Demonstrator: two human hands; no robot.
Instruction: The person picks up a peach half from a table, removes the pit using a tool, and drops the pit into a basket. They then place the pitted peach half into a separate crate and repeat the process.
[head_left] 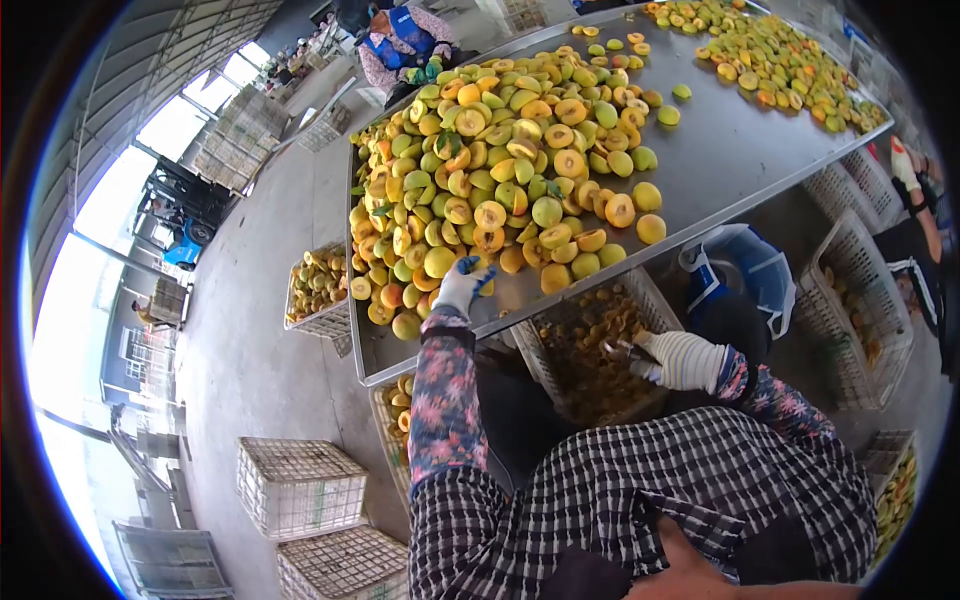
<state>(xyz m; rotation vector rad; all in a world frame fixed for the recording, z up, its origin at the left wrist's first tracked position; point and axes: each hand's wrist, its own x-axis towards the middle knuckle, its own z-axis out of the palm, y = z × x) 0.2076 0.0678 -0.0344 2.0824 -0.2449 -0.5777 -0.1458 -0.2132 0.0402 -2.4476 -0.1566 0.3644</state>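
Note:
My left hand (460, 286), in a white glove with blue fingertips, is at the near edge of the metal table. Its fingers are curled on a yellow peach half (487, 287) beside the heap of peaches (500, 170), many cut in halves. My right hand (690, 361), in a striped knit glove, is closed round a small metal hand tool (625, 351), whose exact kind I cannot tell. It hangs over a crate (655, 296) of brown pits and scraps (590, 345) below the table edge. A bare hand (688, 572) reaches in at the bottom, against the checked clothing.
More peaches (790, 65) lie across the metal table (715, 160). A blue bucket (745, 270) and a crate (865, 310) stand at right. Crates (300, 490) stand on the floor at left. A person in a blue vest (405, 45) works opposite; a forklift (187, 245) is farther off.

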